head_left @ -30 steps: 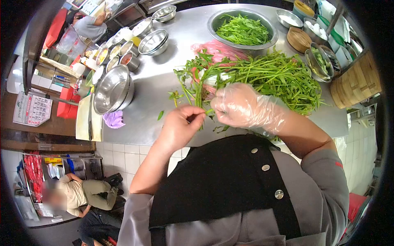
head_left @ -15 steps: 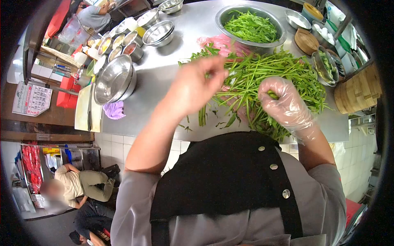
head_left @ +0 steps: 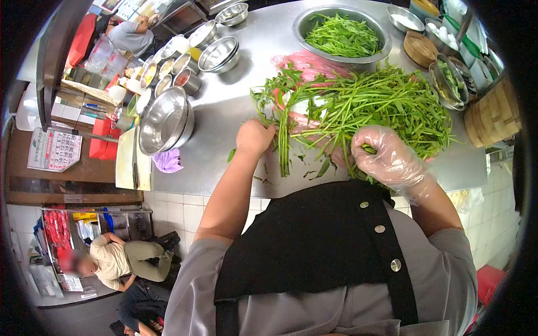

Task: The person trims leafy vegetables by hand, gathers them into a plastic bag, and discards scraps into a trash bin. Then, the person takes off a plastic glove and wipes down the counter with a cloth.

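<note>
A large heap of long-stemmed leafy greens that look like water spinach [head_left: 386, 95] lies on the steel table. My right hand [head_left: 386, 154], in a clear plastic glove, is closed around some green stems at the heap's near side. My bare left hand [head_left: 255, 137] is closed low over the table at the heap's left, beside a small bunch of stems [head_left: 284, 145]. What its fingers hold is hidden. Beneath and behind the heap shows a pink plastic bag [head_left: 311, 64]. Bits of leaf and stem lie along the near edge.
Picked greens fill a metal basin [head_left: 343, 53] at the back. Left are steel bowls [head_left: 162, 120], a purple cloth [head_left: 168, 161] and a cutting board with a knife [head_left: 133, 159]. Bamboo steamers [head_left: 493, 117] and a bowl of eggs [head_left: 443, 36] stand right. Other people are at the left.
My left hand has come down from over the heap to the table at its left side. The right hand stays closed in nearly the same place. The view has shifted slightly.
</note>
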The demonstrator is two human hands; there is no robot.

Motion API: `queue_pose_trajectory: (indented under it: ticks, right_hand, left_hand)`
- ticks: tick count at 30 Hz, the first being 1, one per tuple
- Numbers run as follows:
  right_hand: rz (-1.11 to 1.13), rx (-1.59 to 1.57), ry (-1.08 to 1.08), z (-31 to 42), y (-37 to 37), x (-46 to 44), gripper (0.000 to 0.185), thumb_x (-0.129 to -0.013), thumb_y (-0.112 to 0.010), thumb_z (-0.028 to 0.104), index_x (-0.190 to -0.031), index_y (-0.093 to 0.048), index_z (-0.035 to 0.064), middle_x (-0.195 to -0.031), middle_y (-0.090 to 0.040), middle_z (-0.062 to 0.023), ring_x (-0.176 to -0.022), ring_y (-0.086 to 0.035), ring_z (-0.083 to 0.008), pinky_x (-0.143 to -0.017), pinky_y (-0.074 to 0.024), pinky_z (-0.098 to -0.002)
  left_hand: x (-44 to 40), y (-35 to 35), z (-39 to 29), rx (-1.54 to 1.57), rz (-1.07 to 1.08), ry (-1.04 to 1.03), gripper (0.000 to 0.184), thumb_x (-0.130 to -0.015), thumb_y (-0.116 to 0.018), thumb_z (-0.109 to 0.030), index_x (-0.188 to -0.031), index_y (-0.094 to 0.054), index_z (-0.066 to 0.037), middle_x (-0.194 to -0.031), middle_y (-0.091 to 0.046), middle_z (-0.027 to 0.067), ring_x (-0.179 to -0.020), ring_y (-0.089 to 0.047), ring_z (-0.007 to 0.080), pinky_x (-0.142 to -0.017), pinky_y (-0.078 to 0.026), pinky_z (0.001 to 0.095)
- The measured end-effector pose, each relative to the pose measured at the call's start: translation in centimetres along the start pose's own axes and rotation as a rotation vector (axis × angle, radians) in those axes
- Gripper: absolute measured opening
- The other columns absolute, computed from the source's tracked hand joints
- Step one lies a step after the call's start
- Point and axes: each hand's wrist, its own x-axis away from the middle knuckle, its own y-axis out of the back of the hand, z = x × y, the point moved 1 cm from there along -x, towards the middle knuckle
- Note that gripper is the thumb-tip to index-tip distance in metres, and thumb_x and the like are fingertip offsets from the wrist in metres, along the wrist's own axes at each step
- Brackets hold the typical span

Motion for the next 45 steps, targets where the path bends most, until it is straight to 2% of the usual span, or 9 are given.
queue_pose_trajectory:
  ticks: [7,16,22,27,28,31,39,42,45]
  right_hand:
    - [0.072,-0.012,-0.009,0.2,-0.4,-0.2,0.010,-0.084,-0.062,0.012,-0.082,-0.058,0.0028,-0.079,-0.061,-0.0091,-0.077,-0.058,-0.0211,-0.077,-0.0473,-0.0359]
    - [0.031,-0.009,-0.032,-1.3,0.1,-0.2,0.004,-0.086,-0.060,0.004,-0.089,-0.058,0.0011,-0.084,-0.058,-0.0082,-0.081,-0.055,-0.0199,-0.079,-0.0455,-0.0340]
    - [0.000,-0.083,-0.007,-2.3,0.4,-0.7,0.002,-0.088,-0.058,0.003,-0.090,-0.057,0.0017,-0.084,-0.056,-0.0058,-0.082,-0.053,-0.0176,-0.080,-0.0447,-0.0322]
    - [0.149,-0.181,-0.186,-1.3,0.9,-0.1,0.004,-0.090,-0.058,0.005,-0.087,-0.056,0.0035,-0.083,-0.055,-0.0019,-0.078,-0.049,-0.0114,-0.075,-0.0447,-0.0296]
    - [0.154,-0.177,-0.108,-1.5,0.7,0.2,0.005,-0.090,-0.058,0.007,-0.086,-0.056,0.0044,-0.081,-0.055,-0.0004,-0.076,-0.049,-0.0102,-0.072,-0.0447,-0.0290]
    - [0.233,-0.142,-0.111,-1.2,0.1,0.3,0.007,-0.091,-0.058,0.008,-0.086,-0.056,0.0046,-0.079,-0.055,0.0000,-0.075,-0.049,-0.0105,-0.071,-0.0444,-0.0289]
    - [0.277,-0.091,-0.021,-1.1,-1.2,0.4,0.011,-0.087,-0.061,0.013,-0.087,-0.056,0.0026,-0.077,-0.057,-0.0079,-0.073,-0.052,-0.0165,-0.072,-0.0463,-0.0338]
    - [0.199,-0.099,-0.098,-1.8,0.0,1.6,0.011,-0.087,-0.060,0.013,-0.086,-0.056,0.0031,-0.079,-0.056,-0.0040,-0.075,-0.051,-0.0143,-0.073,-0.0460,-0.0316]
    - [0.121,-0.146,-0.181,-3.0,1.2,2.8,0.010,-0.088,-0.060,0.012,-0.087,-0.056,0.0033,-0.082,-0.053,-0.0007,-0.078,-0.050,-0.0117,-0.073,-0.0443,-0.0286]
  left_hand:
    - [-0.7,1.1,2.1,0.042,-0.032,0.065,0.036,-0.078,-0.070,-0.032,-0.096,-0.073,-0.002,-0.094,-0.074,0.0188,-0.092,-0.071,0.0377,-0.084,-0.056,0.0450]
    - [3.5,9.4,0.3,0.385,-0.311,-0.139,0.020,-0.081,-0.068,-0.016,-0.091,-0.070,0.001,-0.082,-0.073,0.0155,-0.074,-0.071,0.0255,-0.073,-0.055,0.0355]
    - [6.3,10.9,-1.2,0.665,-0.133,-0.236,0.015,-0.085,-0.068,-0.012,-0.091,-0.069,0.002,-0.075,-0.069,0.0052,-0.067,-0.061,0.0094,-0.066,-0.050,0.0267]
    - [7.5,11.9,-2.1,0.623,-0.019,-0.243,0.012,-0.087,-0.067,-0.009,-0.092,-0.068,0.002,-0.077,-0.068,0.0020,-0.070,-0.060,0.0060,-0.066,-0.049,0.0234]
    - [7.6,12.1,-2.6,0.601,-0.006,-0.251,0.011,-0.087,-0.067,-0.007,-0.092,-0.068,0.002,-0.078,-0.069,0.0018,-0.071,-0.061,0.0057,-0.067,-0.049,0.0226]
    - [7.7,13.0,-5.3,0.593,-0.007,-0.342,0.012,-0.089,-0.067,-0.009,-0.093,-0.067,0.003,-0.080,-0.069,0.0021,-0.073,-0.061,0.0059,-0.068,-0.049,0.0235]
    - [7.3,18.7,-15.3,0.709,-0.276,-0.983,0.031,-0.095,-0.067,-0.013,-0.123,-0.065,0.000,-0.113,-0.072,0.0094,-0.102,-0.066,0.0104,-0.094,-0.051,0.0277]
    - [4.2,18.6,-11.4,0.707,-0.267,-0.733,0.022,-0.099,-0.061,-0.022,-0.104,-0.069,-0.002,-0.097,-0.073,0.0035,-0.088,-0.064,0.0101,-0.080,-0.050,0.0271]
    - [1.3,14.8,-6.4,0.502,-0.144,-0.467,0.035,-0.100,-0.058,-0.034,-0.085,-0.069,-0.003,-0.080,-0.071,0.0047,-0.075,-0.061,0.0124,-0.070,-0.047,0.0298]
